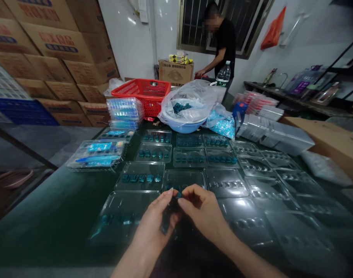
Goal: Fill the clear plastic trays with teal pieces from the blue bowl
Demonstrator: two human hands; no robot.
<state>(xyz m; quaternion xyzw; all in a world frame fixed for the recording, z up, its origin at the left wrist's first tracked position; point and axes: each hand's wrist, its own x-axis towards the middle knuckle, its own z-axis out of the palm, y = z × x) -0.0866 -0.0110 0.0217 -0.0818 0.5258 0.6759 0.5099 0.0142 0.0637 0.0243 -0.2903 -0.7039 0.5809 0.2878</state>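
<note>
Above the front tray row, my left hand [156,218] is curled around several dark teal pieces, partly hidden by its fingers. My right hand [205,210] is closed in a pinch on a small teal gem-like piece [179,195], close to the left fingertips. Just beyond both hands lies a clear plastic tray [185,177] with teal pieces at its near side, partly covered by the fingers. To its left, another clear tray [143,168] carries a row of teal pieces [142,178]. The tray to the right [223,175] shows bare moulded hollows.
Rows of clear trays cover the dark green table [57,216]. Packed trays [98,154] sit at the left. Behind are a red basket [141,90], a blue basin [185,125] with a plastic bag, and stacked clear boxes [275,133]. A person [225,38] stands at the back.
</note>
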